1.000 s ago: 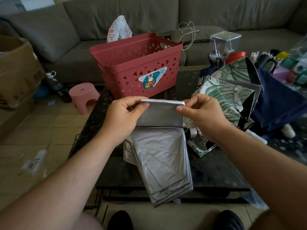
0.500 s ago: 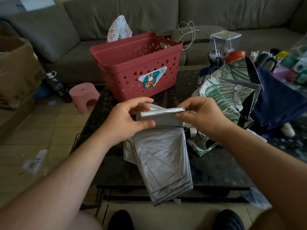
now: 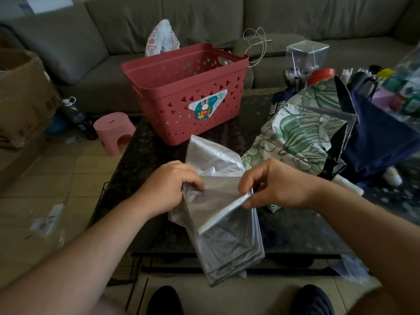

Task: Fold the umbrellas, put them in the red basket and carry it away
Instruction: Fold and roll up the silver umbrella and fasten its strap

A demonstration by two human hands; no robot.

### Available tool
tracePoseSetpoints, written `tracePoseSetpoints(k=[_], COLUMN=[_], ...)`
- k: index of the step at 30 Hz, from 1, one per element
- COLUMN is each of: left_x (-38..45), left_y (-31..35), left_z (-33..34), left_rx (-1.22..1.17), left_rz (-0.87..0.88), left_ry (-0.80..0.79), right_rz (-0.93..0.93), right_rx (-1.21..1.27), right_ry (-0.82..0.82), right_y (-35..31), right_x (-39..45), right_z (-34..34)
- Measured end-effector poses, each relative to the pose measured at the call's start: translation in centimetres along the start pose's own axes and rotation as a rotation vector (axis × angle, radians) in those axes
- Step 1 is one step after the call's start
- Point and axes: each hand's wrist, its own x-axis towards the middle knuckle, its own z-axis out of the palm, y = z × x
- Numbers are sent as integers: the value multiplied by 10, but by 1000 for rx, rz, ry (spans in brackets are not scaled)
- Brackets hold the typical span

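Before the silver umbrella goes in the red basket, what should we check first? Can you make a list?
1. Both hands have the silver umbrella: ok. The left hand grips one side, the right hand pinches a fold.
2. Silver umbrella rolled tight: not ok, its cloth hangs loose.
3. Strap fastened: cannot tell.
4. Red basket within reach, open side up: ok.
5. Room in the basket: ok as far as its inside shows.
6. Other umbrellas folded: not ok. The leaf-print umbrella and navy umbrella lie spread out.
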Motion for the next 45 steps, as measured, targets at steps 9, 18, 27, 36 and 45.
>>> tracePoseSetpoints(k=[9, 18, 27, 36, 45], left_x=[-1, -8, -6, -14, -11], left_y=[-1, -13, 10, 53, 60], left_z=[-1, -20, -27, 25, 26], left_rx=[175, 78, 341, 200, 42], left_rz=[42, -2, -105, 72, -56], left_ry=[-200, -130, -400, -434, -617], right_rz=[131, 105, 116, 108, -31], right_rx=[-414, -529, -612, -694, -1099], right_ry=[-227, -279, -345, -334, 251], right_y=[2, 7, 7, 5, 33], right_x=[-6, -6, -9, -5, 11], right_z=[26, 32, 36, 44, 57])
